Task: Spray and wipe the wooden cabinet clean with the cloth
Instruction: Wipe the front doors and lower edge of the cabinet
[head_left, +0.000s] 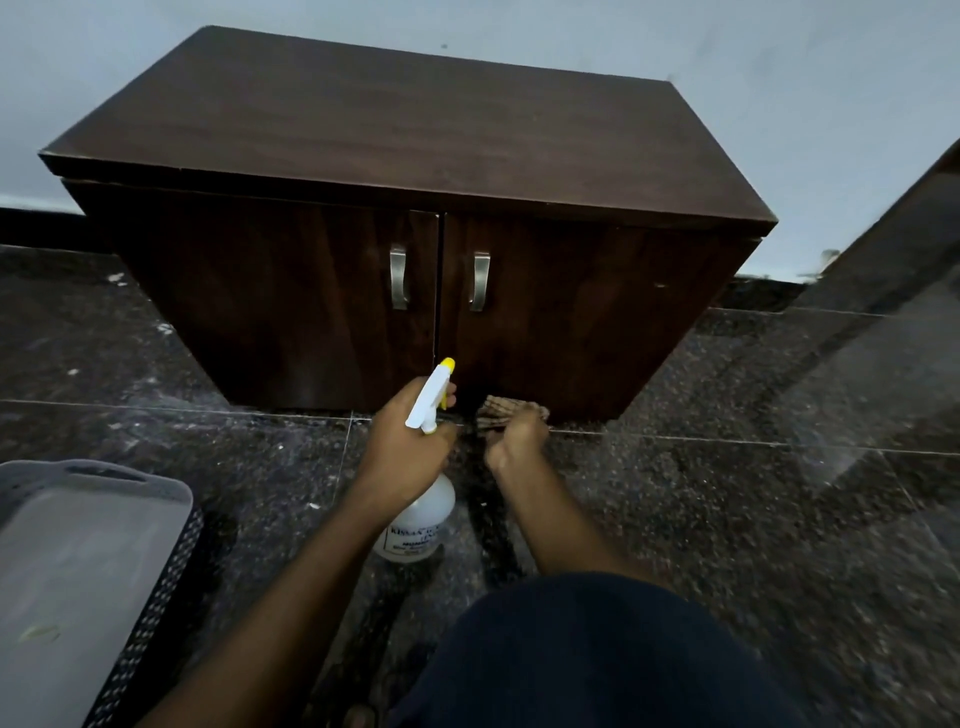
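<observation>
Cabinet (415, 130) wiping seems barely begun: left hand (410, 447) grips spray bottle (421, 525), right hand (517, 439) clutches cloth (506, 410) at its six-o'clock base.

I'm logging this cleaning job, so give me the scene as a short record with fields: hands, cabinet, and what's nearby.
left hand: grips the spray bottle, nozzle toward the cabinet
right hand: holds the cloth at the foot of the right door
cabinet state: dark wood, both doors closed, two metal handles
nearby: basket on the tiled floor, at left
</observation>
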